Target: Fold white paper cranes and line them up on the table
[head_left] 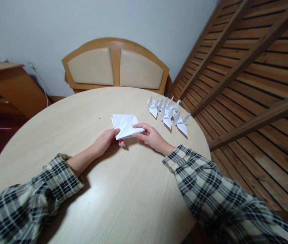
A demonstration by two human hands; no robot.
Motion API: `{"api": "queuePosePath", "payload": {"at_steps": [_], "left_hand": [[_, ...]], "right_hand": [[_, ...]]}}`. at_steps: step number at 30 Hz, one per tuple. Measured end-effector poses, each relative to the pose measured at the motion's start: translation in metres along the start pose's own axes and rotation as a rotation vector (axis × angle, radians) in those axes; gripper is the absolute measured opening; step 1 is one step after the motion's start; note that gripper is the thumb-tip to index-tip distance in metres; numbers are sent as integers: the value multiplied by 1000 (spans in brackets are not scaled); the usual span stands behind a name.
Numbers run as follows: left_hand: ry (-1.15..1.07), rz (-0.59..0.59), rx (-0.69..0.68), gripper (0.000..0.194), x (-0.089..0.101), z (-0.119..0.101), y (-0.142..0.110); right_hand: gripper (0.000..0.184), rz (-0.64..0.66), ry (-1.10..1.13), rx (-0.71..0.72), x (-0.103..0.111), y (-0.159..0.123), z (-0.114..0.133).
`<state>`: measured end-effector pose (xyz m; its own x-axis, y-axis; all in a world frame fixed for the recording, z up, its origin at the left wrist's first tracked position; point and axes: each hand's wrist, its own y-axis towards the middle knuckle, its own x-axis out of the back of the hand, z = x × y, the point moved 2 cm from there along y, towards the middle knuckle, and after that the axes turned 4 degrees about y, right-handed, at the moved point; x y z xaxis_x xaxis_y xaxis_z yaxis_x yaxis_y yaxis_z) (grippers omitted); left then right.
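Observation:
A folded sheet of white paper [125, 124] is held just above the table, with a crease running diagonally across its top face. My left hand [107, 139] pinches its near left corner, thumb on top and the other fingers underneath. At the right corner, my right hand [150, 135] grips the paper between thumb and fingers. The underside of the paper and some of the left fingertips are hidden. Several folded white paper cranes [167, 115] stand in a cluster on the table, beyond and to the right of my right hand.
The round pale wooden table [123, 200] extends under both arms. Behind it stands a wooden headboard [117, 44] with two cream panels. A slatted wooden partition [250, 78] rises close along the right edge. A brown desk [14, 88] is at the far left.

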<state>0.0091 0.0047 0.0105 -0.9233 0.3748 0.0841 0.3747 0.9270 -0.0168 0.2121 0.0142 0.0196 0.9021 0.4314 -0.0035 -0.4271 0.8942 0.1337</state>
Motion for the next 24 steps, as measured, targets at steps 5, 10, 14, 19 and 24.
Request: {"api": "queuePosePath", "payload": {"at_steps": [5,10,14,19,24], "left_hand": [[14,-9,11,43,0,0,0],[-26,6,9,42,-2,-1,0],[-39,1,15,40,-1,1,1],[-27,2,18,41,-1,2,1],[33,9,15,42,-3,-4,-1]], "right_hand": [[38,-4,0,7,-2,-1,4],[40,-4,7,0,-2,-1,3],[39,10,9,9,-1,0,0],[36,29,14,9,0,0,-1],[33,4,-7,13,0,0,0]]}}
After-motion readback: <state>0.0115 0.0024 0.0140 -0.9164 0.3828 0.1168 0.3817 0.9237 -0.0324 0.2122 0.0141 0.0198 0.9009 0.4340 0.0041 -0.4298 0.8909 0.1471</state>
